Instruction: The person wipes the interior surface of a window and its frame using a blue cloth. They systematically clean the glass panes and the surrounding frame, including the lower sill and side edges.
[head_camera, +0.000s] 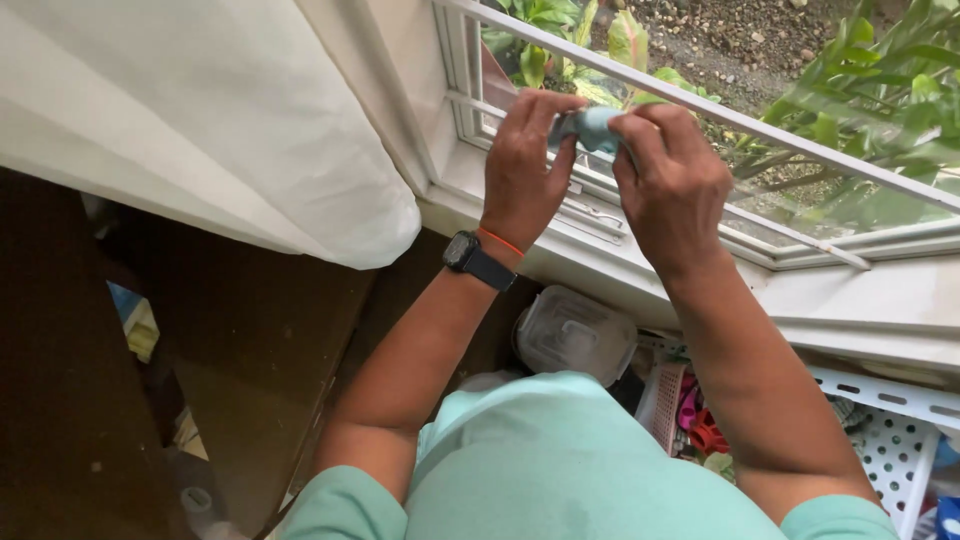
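Note:
Both my hands are raised in front of a white window frame (620, 240). My left hand (525, 165) and my right hand (670, 180) together pinch a small light-blue cloth (592, 126), bunched between the fingertips of both. The cloth is held close to the lower window rail, just before the glass. A dark watch and an orange band sit on my left wrist.
A white curtain (220, 130) hangs at the left. Below the sill stand a clear lidded plastic container (572, 332), a pink basket (668, 400) with small items and a white perforated crate (900, 440). Green plants (870, 90) and gravel lie outside the glass. Dark wooden furniture (220, 350) fills the lower left.

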